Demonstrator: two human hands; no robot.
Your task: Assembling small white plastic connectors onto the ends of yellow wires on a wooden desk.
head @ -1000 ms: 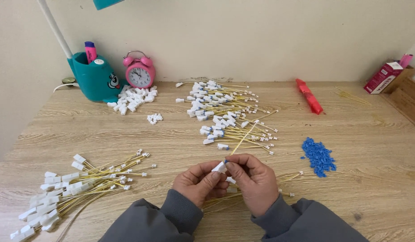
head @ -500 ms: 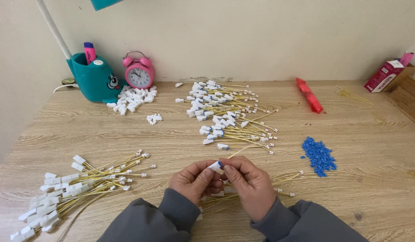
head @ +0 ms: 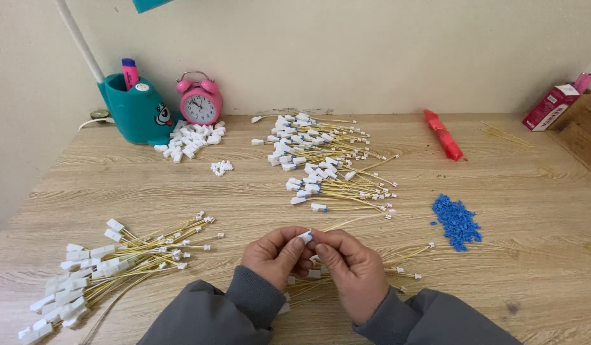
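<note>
Lowered slightly since a moment ago, the small white connector [head: 306, 236] is pinched between the fingertips of the left hand [head: 274, 255] and right hand [head: 353, 269], low over the wooden table [head: 512, 255]. Its thin yellow wire [head: 346, 222] is trailed rightward toward the blue bead pile [head: 457, 220].

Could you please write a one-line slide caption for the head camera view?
Both hands, left hand and right hand, pinch a white connector on a yellow wire above a wooden table.
</note>
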